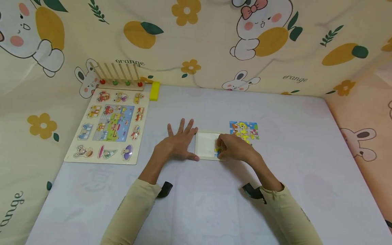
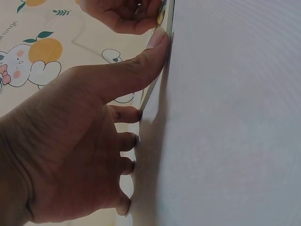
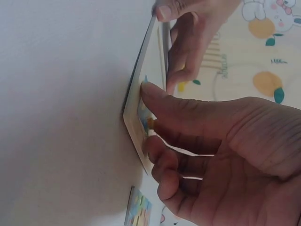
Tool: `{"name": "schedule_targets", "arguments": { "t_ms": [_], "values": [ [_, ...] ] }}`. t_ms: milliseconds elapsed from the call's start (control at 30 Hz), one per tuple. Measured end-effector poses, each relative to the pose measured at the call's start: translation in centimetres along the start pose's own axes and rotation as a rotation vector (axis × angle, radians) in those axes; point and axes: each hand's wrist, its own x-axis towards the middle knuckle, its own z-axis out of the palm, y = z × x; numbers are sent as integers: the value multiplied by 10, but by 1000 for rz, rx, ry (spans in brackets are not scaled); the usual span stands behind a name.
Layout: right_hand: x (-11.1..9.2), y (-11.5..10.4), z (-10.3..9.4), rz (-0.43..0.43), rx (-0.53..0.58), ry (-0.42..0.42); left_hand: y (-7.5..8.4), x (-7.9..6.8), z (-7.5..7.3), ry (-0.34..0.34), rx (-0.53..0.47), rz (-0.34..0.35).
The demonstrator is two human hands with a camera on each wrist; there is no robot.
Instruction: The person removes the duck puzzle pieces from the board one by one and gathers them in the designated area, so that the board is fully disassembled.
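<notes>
A small rectangular puzzle tray [image 1: 204, 145] with a light rim lies on the table. My left hand [image 1: 177, 143] has its fingers spread, thumb and index finger touching the tray's left corners. Over the tray's right end, my right hand [image 1: 234, 147] has curled fingers, with thumb and forefinger pinching a colourful jigsaw piece [image 3: 143, 110] down inside the rim. The hand partly hides the pieces there. Just behind this hand lies a block of joined jigsaw pieces [image 1: 245, 128], its near part covered by the hand.
A wooden peg puzzle board [image 1: 117, 158] with vehicle pieces lies at the left. Behind it stands a rack of upright rods [image 1: 120, 86] with red and green beads, beside a yellow block [image 1: 154, 91]. A printed cloth [image 1: 208, 37] hangs along the table's back edge.
</notes>
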Motion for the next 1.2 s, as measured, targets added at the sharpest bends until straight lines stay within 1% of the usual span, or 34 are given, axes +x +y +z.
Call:
{"name": "schedule_targets", "arguments": {
  "t_ms": [100, 200, 400, 467, 533, 633, 733, 933, 1067, 1200],
  "values": [
    [0, -1, 0, 12, 1, 10, 0, 1, 0, -6, 7, -8],
    [-2, 0, -2, -2, 5, 16, 1, 2, 0, -10, 11, -11],
    [-7, 7, -6, -125, 49, 53, 1, 3, 0, -8, 16, -9],
    [-8, 10, -8, -153, 70, 75, 1, 2, 0, -9, 11, -10],
    [-10, 12, -12, -162, 94, 96, 1, 1, 0, -11, 1, -10],
    [-17, 16, -21, -136, 111, 131, 1, 1, 0, -10, -6, -6],
    [-26, 24, -35, -111, 99, 173, 1, 1, 0, -9, -9, -1],
    [-46, 51, -60, -59, 59, 250, 1, 0, 1, -9, 5, 2],
    [-55, 72, -71, 6, 55, 260, 2, -1, 0, 3, 1, 7],
    [-56, 88, -72, 97, 82, 206, 2, -1, 0, 7, -6, 8]
  ]
}}
